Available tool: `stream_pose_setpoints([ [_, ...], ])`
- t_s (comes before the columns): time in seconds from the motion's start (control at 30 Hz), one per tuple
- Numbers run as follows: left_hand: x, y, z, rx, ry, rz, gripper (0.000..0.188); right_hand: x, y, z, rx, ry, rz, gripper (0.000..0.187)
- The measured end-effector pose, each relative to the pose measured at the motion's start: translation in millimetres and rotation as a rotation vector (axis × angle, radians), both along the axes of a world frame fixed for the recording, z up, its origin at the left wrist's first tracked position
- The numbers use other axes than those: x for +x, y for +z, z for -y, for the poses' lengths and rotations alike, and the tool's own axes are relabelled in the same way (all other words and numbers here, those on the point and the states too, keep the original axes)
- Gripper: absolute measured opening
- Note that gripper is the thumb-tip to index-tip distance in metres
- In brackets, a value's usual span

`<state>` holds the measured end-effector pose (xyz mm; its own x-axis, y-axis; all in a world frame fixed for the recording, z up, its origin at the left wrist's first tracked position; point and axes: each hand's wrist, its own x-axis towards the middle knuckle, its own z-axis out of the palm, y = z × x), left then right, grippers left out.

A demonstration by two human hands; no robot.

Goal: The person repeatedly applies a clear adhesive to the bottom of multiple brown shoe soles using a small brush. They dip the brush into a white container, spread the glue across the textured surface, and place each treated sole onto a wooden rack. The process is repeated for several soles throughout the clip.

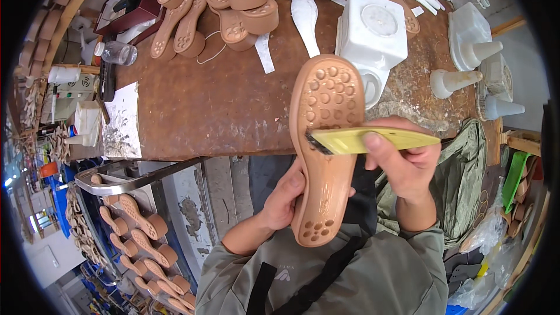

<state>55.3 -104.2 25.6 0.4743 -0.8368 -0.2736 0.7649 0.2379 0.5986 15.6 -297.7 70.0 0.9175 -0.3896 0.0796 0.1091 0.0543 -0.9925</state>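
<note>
A tan shoe sole [326, 181] with round dimples at both ends is held up in front of me, its dimpled face toward the view. My left hand [286, 195] grips it by the left edge near the narrow end. Between the thumb and fingers of my right hand [405, 160] is a brush [373, 140] with a flat yellow-green handle. Its dark bristles touch the sole just below the wide dimpled area. Wet, shiny patches show along the sole's middle.
More tan soles [245, 0] pile up at the brown table's [204, 105] far side. A white plastic container [373, 29] stands behind the held sole. White nozzle-topped bottles [455, 81] sit at right. A metal-framed rack [146, 181] of soles is at lower left; a clear jar [116, 52] lies at upper left.
</note>
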Motion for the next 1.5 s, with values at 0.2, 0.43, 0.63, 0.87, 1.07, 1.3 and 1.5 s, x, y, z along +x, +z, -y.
stream_pose_setpoints([
  [0.2,-3.4,8.9,-7.2,-0.180,-0.115,0.083,0.075,3.5,14.6,-1.7,-0.084,-0.039,0.104,0.014],
  [0.43,-10.1,21.1,-15.4,-0.192,-0.116,0.081,0.068,-17.4,23.8,-7.2,-0.375,0.034,0.159,0.015],
  [0.63,-17.4,35.1,-17.4,-0.062,-0.039,0.104,0.075,-36.5,24.3,-10.4,-0.436,0.107,0.238,0.014],
  [0.87,-24.1,34.8,-26.3,-0.054,0.071,0.284,0.065,-56.3,25.4,-22.8,-0.457,0.139,0.293,0.013],
  [1.07,-23.7,40.3,-24.5,-0.152,0.090,0.215,0.067,-74.7,31.2,-34.1,-0.528,0.173,0.304,0.015],
  [1.3,-28.4,46.6,-24.1,-0.106,0.211,0.230,0.065,-83.7,28.7,-53.8,-0.547,0.197,0.491,0.020],
  [1.5,-29.6,47.1,-28.0,-0.186,0.254,0.186,0.056,-95.0,33.6,-67.4,-0.748,0.192,0.547,0.015],
])
